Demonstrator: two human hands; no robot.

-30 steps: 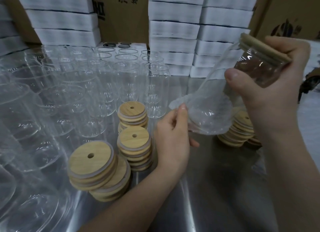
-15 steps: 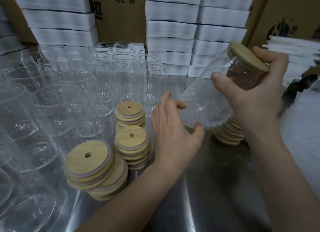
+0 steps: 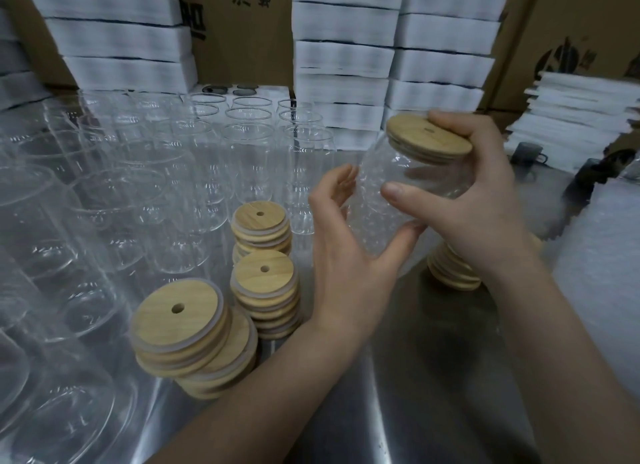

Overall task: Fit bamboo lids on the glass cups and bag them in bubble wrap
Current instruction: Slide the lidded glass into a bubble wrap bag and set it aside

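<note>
On the steel table [image 3: 398, 394] nearest stand stacks of bamboo lids [image 3: 180, 321]. Above them the left hand [image 3: 349, 255] curves thumb and fingers round the bottom of a bubble-wrap bag [image 3: 374, 217] – inside it sits the glass cup [image 3: 422, 183], tilted and empty, its lid [image 3: 429, 138] fitted. The right hand [image 3: 485, 214] grips the cup near the lid. Beyond stand rows of empty open cups [image 3: 249, 158] – then white packing stacks [image 3: 346, 58] and cartons [image 3: 242, 30].
</note>
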